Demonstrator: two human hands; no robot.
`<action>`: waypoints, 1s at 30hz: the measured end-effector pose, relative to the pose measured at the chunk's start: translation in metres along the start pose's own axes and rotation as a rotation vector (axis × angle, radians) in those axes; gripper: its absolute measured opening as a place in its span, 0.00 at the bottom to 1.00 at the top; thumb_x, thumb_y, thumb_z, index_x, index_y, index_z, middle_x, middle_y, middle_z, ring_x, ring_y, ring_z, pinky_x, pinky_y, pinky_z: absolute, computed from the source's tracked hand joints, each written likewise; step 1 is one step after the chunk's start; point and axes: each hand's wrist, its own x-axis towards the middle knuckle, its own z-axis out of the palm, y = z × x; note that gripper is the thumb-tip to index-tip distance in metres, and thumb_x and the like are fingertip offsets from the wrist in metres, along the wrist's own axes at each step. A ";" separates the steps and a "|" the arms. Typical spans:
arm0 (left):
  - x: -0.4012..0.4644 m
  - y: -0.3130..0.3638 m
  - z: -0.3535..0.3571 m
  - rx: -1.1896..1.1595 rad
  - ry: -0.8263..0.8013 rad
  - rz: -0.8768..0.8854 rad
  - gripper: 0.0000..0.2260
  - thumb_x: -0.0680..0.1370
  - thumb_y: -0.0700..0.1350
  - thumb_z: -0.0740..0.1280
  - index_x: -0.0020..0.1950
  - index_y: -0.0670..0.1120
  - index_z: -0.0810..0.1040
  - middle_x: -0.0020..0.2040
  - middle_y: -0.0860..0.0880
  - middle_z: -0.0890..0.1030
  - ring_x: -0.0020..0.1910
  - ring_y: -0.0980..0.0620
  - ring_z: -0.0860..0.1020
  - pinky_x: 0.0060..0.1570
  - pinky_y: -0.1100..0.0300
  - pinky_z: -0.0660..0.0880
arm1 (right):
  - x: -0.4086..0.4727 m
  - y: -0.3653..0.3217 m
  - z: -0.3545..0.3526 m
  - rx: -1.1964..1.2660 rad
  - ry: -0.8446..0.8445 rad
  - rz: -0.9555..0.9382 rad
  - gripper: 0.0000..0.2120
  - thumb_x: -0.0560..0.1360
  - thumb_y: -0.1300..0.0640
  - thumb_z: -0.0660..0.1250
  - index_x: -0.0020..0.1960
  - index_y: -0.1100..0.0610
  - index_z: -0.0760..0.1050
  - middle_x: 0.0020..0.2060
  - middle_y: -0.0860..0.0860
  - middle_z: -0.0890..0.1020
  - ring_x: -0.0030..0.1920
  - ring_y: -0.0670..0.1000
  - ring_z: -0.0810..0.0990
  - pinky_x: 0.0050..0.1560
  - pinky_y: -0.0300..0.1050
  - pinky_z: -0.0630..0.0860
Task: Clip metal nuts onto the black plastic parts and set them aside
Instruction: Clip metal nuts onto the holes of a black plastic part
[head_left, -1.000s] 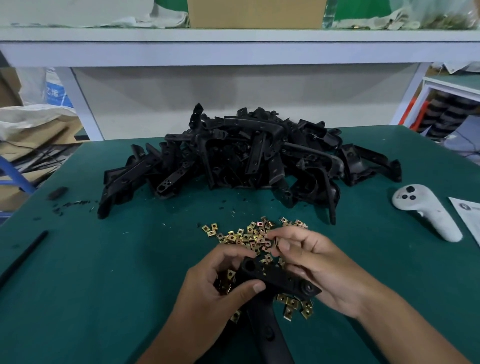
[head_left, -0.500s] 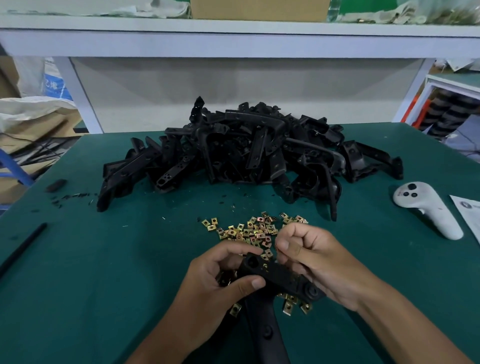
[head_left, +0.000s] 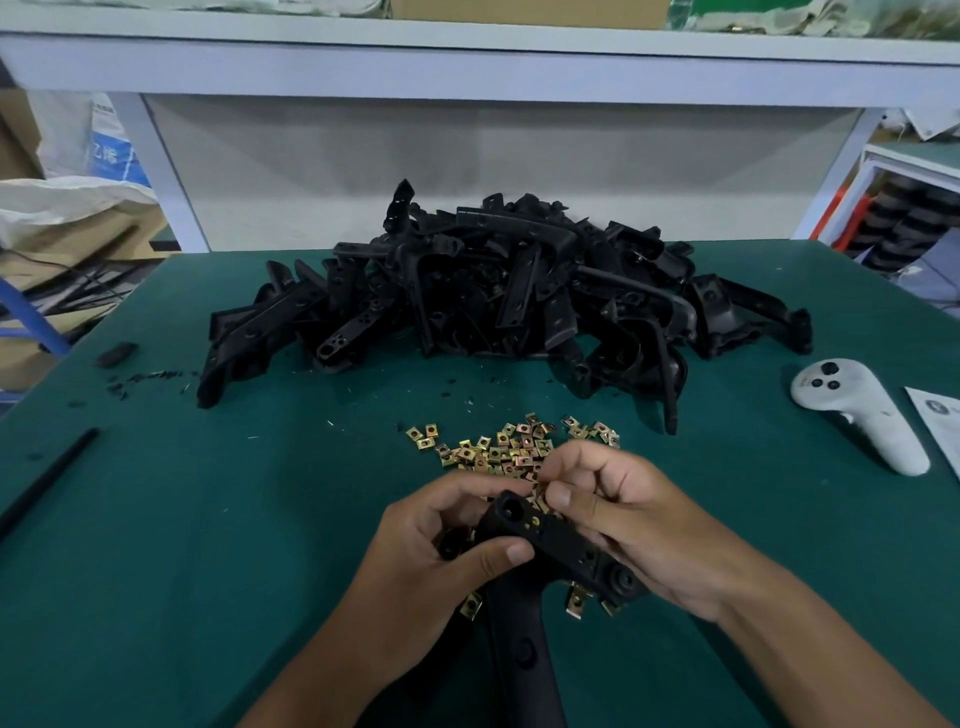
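A black T-shaped plastic part (head_left: 550, 540) is held above the green table, its stem running down toward me. My left hand (head_left: 436, 566) grips the left end of its crossbar, thumb on top. My right hand (head_left: 628, 519) has its fingers curled at the crossbar's upper edge; a metal nut pinched there is mostly hidden by the fingers. A heap of small brass-coloured metal nuts (head_left: 509, 447) lies just beyond my hands, with a few more nuts (head_left: 576, 603) under the part. A big pile of black plastic parts (head_left: 493, 296) fills the table's far middle.
A white handheld controller (head_left: 862, 410) and a paper sheet (head_left: 940, 421) lie at the right. A thin black rod (head_left: 47, 478) and a small black piece (head_left: 117, 353) sit at the left, with black shavings nearby. A white shelf frame (head_left: 467, 67) spans the back.
The part has tilted and risen slightly in my left hand. My right hand has curled its fingers tighter and shifted to the crossbar's upper edge.
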 end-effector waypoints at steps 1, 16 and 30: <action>0.000 0.001 0.000 0.002 0.000 0.001 0.17 0.70 0.57 0.79 0.57 0.56 0.84 0.47 0.48 0.87 0.48 0.53 0.85 0.47 0.62 0.80 | 0.000 0.000 0.000 0.006 -0.006 -0.004 0.04 0.76 0.50 0.68 0.47 0.45 0.82 0.30 0.40 0.76 0.31 0.42 0.67 0.35 0.37 0.64; 0.001 0.001 0.001 0.042 0.026 -0.023 0.15 0.69 0.52 0.77 0.55 0.58 0.83 0.46 0.49 0.87 0.47 0.54 0.85 0.46 0.65 0.79 | -0.003 -0.002 0.003 -0.019 0.078 -0.057 0.05 0.74 0.49 0.71 0.44 0.48 0.85 0.37 0.45 0.85 0.37 0.41 0.83 0.37 0.33 0.77; 0.000 0.001 -0.001 0.078 -0.005 -0.042 0.12 0.69 0.52 0.77 0.51 0.57 0.82 0.43 0.52 0.86 0.44 0.57 0.84 0.44 0.67 0.78 | -0.010 -0.006 -0.004 -0.283 0.053 -0.208 0.09 0.78 0.43 0.69 0.51 0.45 0.85 0.45 0.52 0.86 0.47 0.54 0.84 0.50 0.49 0.81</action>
